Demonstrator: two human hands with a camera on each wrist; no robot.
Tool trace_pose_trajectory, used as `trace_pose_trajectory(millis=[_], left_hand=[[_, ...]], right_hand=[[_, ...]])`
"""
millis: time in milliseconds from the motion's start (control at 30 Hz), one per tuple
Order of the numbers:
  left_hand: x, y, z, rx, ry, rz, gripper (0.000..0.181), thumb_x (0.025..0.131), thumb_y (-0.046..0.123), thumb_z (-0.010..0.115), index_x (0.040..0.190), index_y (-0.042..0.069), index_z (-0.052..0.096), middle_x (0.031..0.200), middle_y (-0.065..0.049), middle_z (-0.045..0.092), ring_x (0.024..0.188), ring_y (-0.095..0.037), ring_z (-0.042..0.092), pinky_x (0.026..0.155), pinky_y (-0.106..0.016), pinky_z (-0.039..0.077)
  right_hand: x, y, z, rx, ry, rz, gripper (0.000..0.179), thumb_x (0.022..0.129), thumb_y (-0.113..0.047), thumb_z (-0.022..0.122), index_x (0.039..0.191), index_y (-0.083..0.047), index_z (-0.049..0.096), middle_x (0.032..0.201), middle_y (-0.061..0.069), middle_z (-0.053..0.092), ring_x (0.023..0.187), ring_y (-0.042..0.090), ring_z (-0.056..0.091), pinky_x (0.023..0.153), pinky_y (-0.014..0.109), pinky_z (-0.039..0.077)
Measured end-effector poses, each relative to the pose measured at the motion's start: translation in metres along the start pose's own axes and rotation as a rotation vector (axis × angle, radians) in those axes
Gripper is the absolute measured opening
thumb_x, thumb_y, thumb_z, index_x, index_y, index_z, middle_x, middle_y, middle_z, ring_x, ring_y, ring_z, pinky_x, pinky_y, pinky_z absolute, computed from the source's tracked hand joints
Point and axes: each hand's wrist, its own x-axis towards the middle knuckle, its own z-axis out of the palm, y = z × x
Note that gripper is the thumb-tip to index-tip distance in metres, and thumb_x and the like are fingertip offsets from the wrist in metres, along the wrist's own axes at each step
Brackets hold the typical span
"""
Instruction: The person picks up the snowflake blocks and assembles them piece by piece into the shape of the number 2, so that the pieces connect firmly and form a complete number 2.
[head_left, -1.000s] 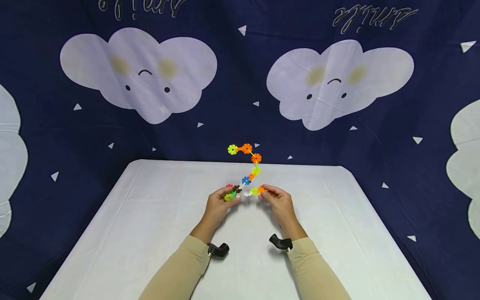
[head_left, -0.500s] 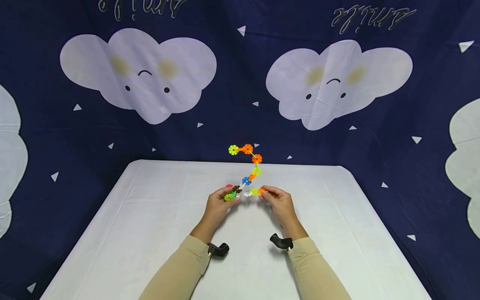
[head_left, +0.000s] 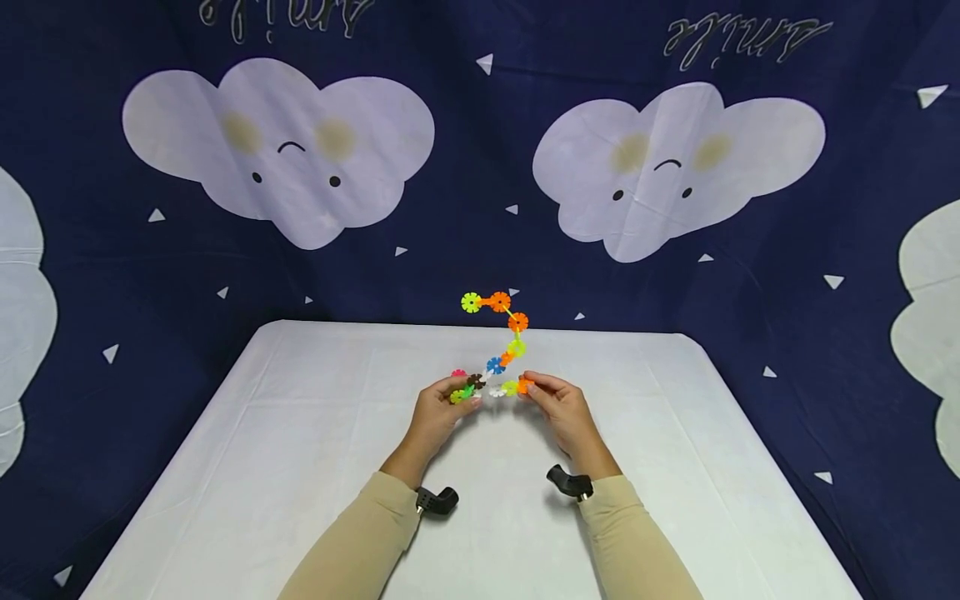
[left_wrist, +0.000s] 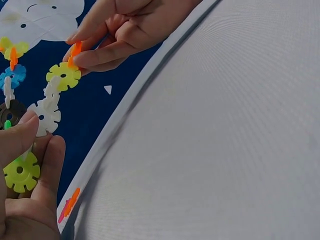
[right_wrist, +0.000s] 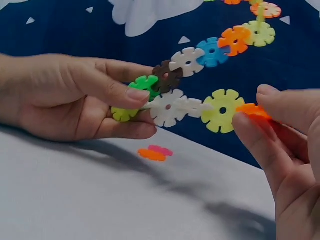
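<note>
A chain of interlocking plastic snowflake discs is held up between both hands. My left hand (head_left: pixel 438 408) pinches it near a dark brown disc (right_wrist: pixel 166 76), a green disc (right_wrist: pixel 145 84) and a white disc (right_wrist: pixel 168 108); the thumb partly covers the joint. From there a long branch with a blue disc (head_left: pixel 496 365) curves up to a yellow-green end disc (head_left: pixel 471 302). A shorter branch runs through white pieces to a yellow-green disc (right_wrist: pixel 223 110). At its end, my right hand (head_left: pixel 564 410) pinches an orange disc (right_wrist: pixel 253 111) between thumb and fingers.
An orange disc (right_wrist: pixel 152 155) and a pink disc (right_wrist: pixel 161 149) lie together on the white-covered table (head_left: pixel 337 467), beyond the left hand. Behind the table hangs a dark blue cloth (head_left: pixel 480 167) with cloud prints. Each wrist carries a black camera mount (head_left: pixel 437 501).
The long branch has shifted slightly right and down in the head view. The right wrist has moved a little to the right; both hands keep their grip.
</note>
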Motion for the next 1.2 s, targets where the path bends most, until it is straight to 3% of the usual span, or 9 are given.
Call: trace_pose_trajectory(millis=[167, 267, 467, 633, 800, 967, 1200], left_hand=[[-0.0009, -0.001, 0.0007, -0.021, -0.022, 0.001, 0.041, 0.084, -0.007, 0.086, 0.122, -0.009, 0.071, 0.124, -0.017, 0.071, 0.118, -0.025, 0.063, 0.093, -0.025, 0.056], [-0.0013, -0.001, 0.0006, -0.015, -0.035, 0.01, 0.043, 0.085, -0.004, 0.087, 0.124, -0.008, 0.07, 0.125, -0.017, 0.071, 0.117, -0.024, 0.063, 0.094, -0.025, 0.056], [-0.0018, -0.0003, -0.0001, 0.028, -0.021, 0.012, 0.043, 0.085, 0.001, 0.088, 0.124, -0.006, 0.071, 0.128, -0.017, 0.07, 0.122, -0.027, 0.06, 0.099, -0.027, 0.054], [-0.0033, -0.0005, 0.0004, 0.035, -0.018, -0.011, 0.043, 0.085, 0.0, 0.087, 0.125, -0.007, 0.071, 0.131, -0.018, 0.069, 0.124, -0.029, 0.06, 0.1, -0.029, 0.054], [-0.0029, -0.0026, -0.0004, 0.015, -0.033, 0.02, 0.041, 0.084, -0.003, 0.088, 0.121, -0.009, 0.072, 0.126, -0.019, 0.071, 0.12, -0.029, 0.062, 0.095, -0.024, 0.055], [-0.0043, 0.0017, 0.0021, 0.035, -0.029, 0.025, 0.039, 0.084, -0.004, 0.087, 0.12, -0.008, 0.073, 0.124, -0.017, 0.071, 0.122, -0.03, 0.061, 0.095, -0.024, 0.055], [-0.0047, 0.0031, 0.0043, -0.014, -0.033, -0.01, 0.042, 0.086, -0.003, 0.086, 0.124, -0.008, 0.071, 0.127, -0.017, 0.07, 0.12, -0.025, 0.062, 0.095, -0.026, 0.056]], right_hand=[[-0.0013, -0.0008, -0.0025, 0.024, -0.004, 0.018, 0.037, 0.103, 0.009, 0.061, 0.136, 0.024, 0.052, 0.119, 0.015, 0.073, 0.103, 0.02, 0.072, 0.093, 0.035, 0.059], [-0.0011, -0.0001, -0.0016, 0.045, 0.004, 0.002, 0.034, 0.104, 0.007, 0.061, 0.134, 0.022, 0.056, 0.117, 0.015, 0.074, 0.101, 0.02, 0.072, 0.09, 0.032, 0.06], [-0.0028, 0.0003, 0.0034, 0.078, 0.025, -0.035, 0.023, 0.101, 0.013, 0.062, 0.122, 0.015, 0.07, 0.111, 0.015, 0.076, 0.094, 0.019, 0.073, 0.084, 0.03, 0.062], [-0.004, -0.0011, 0.0031, 0.042, 0.034, -0.03, 0.025, 0.099, 0.014, 0.063, 0.124, 0.022, 0.064, 0.109, 0.015, 0.076, 0.088, 0.019, 0.073, 0.082, 0.03, 0.062], [-0.0034, -0.0039, 0.0011, -0.035, 0.034, -0.008, 0.028, 0.098, 0.013, 0.067, 0.123, 0.025, 0.062, 0.107, 0.015, 0.077, 0.084, 0.018, 0.073, 0.082, 0.032, 0.062], [-0.0033, -0.0049, 0.0013, -0.041, 0.028, 0.002, 0.029, 0.098, 0.014, 0.066, 0.124, 0.026, 0.061, 0.108, 0.014, 0.077, 0.084, 0.017, 0.072, 0.082, 0.03, 0.062], [-0.0039, -0.0021, 0.0019, -0.018, 0.02, -0.079, 0.029, 0.1, 0.01, 0.065, 0.125, 0.025, 0.061, 0.107, 0.012, 0.077, 0.087, 0.016, 0.071, 0.079, 0.027, 0.062]])
